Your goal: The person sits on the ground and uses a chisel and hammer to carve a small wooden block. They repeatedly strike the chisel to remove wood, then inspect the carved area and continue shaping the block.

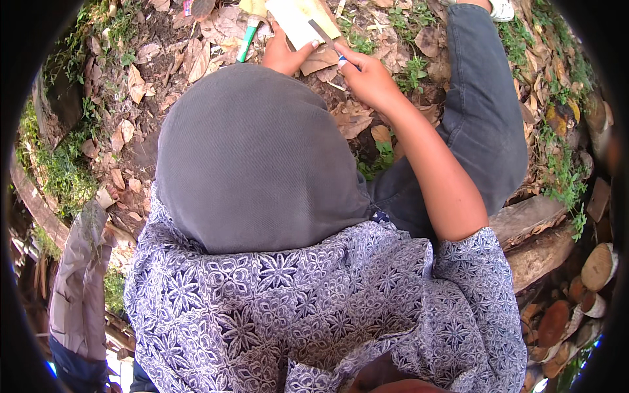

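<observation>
Near the top of the view, my left hand (286, 56) grips the near end of a pale, flat block (288, 14) that looks like wood, thumb at its right edge and fingers along its left. My right hand (368, 77) is closed round the blue-and-white handle of a knife-like tool (321, 29). Its narrow dark blade points up and left, lying over the block; whether it touches the surface I cannot tell. Just left of my left hand, a tool with a green handle (247, 42) rests on the ground, its far end hard to make out.
Dry leaves (136, 85) and small green plants (411, 72) cover the soil. My bent knee in grey trousers (262, 150) rises between me and my hands. Split logs (534, 242) lie at right, with stacked firewood (557, 321) beyond. Another person's trouser leg (78, 281) shows at left.
</observation>
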A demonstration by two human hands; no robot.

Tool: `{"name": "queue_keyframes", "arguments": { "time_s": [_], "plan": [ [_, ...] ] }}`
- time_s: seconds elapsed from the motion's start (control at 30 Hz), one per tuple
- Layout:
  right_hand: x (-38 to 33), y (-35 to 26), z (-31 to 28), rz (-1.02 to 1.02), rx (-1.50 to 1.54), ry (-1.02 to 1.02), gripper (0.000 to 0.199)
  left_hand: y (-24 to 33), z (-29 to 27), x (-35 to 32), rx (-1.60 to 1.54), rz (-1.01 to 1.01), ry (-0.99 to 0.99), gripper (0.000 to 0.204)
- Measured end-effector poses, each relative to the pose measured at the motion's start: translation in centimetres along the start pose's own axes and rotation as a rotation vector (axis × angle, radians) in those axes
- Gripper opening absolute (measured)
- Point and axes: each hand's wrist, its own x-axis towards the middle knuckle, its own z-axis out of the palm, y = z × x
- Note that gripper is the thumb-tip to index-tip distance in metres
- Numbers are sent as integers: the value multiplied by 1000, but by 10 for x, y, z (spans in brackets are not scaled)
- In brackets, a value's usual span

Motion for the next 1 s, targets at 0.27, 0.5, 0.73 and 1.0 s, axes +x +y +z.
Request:
{"name": "queue_keyframes", "arguments": {
  "time_s": [0.27, 0.5, 0.73, 1.0],
  "plan": [
    [44, -22, 20, -52, 208, 27, 52, -1, 6, 1, -22, -71, 39, 76],
    [9, -23, 1, 100, 197, -45, 53, 3, -1, 3, -22, -15, 23, 77],
    [-7, 1, 6, 84, 132, -20, 49, 14, -3, -4, -15, 7, 59, 78],
    [3, 3, 23, -10, 26, 93, 49, 17, -1, -3, -44, -10, 88, 81]
  ]
}}
